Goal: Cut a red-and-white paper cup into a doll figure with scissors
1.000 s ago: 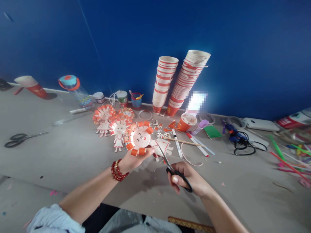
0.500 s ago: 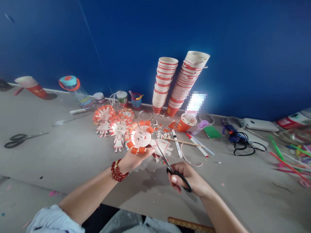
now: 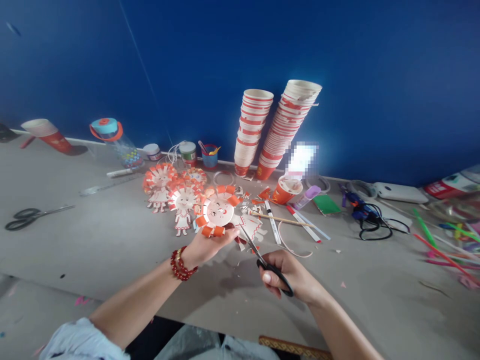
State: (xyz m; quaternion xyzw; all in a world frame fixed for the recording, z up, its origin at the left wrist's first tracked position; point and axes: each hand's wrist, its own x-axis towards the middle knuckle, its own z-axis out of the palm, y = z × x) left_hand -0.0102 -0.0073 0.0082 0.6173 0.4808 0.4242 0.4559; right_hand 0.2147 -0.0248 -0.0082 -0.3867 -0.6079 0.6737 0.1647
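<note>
My left hand (image 3: 210,246) grips a paper-cup doll (image 3: 220,212) by its lower edge. The doll has a drawn face, curled orange strips around its head and a white dress with red trim on the right. In my right hand (image 3: 283,275) is a pair of black-handled scissors (image 3: 258,254), its blades pointing up and left at the doll's neck area. Whether the blade tips touch the paper I cannot tell. Beyond my left hand lie finished-looking paper dolls, one with a white dress (image 3: 183,220) and another (image 3: 160,182) with an orange fringe.
Two tall stacks of paper cups (image 3: 250,132) lean at the blue wall. A cup (image 3: 287,190) with scraps, markers (image 3: 273,222) and a wooden stick lie right of the doll. Another pair of scissors (image 3: 28,217) lies far left. A glue gun (image 3: 362,210) with its cord is at right.
The scissors' handles have closed slightly in my right hand. My left hand and the doll stay nearly in place; the whole view shifts slightly left.
</note>
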